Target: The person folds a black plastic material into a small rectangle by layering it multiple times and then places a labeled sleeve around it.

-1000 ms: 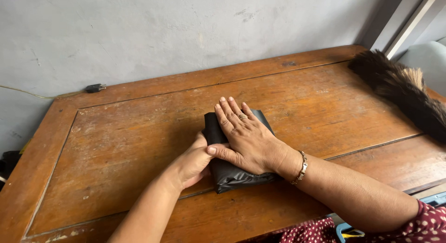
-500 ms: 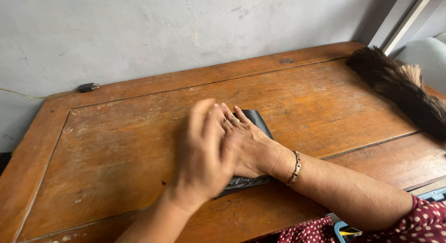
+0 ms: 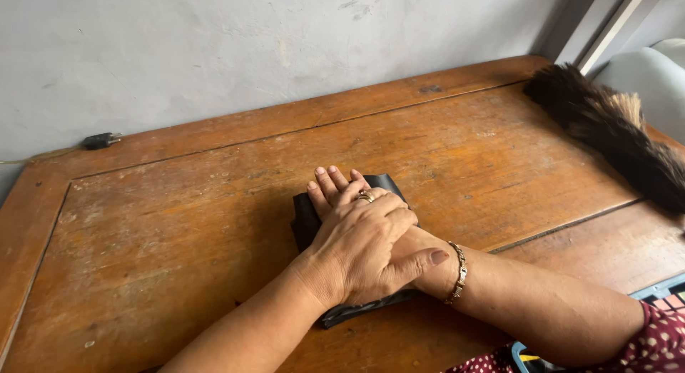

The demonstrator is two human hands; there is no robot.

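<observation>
While the folded black cloth (image 3: 314, 217) lies flat mid-table (image 3: 178, 223), well left of the feather duster (image 3: 614, 134), the left hand (image 3: 357, 248) presses open-palmed atop the flat right hand (image 3: 330, 187), grasping nothing, so folding looks done, with flattening underway.

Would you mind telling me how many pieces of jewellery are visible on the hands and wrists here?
2. A ring sits on a finger of the left hand, which lies over the right hand. A bracelet circles the right wrist. The covered right hand may hide more.

Both hands flat, left hand (image 3: 360, 252) atop right hand (image 3: 335, 191).
</observation>
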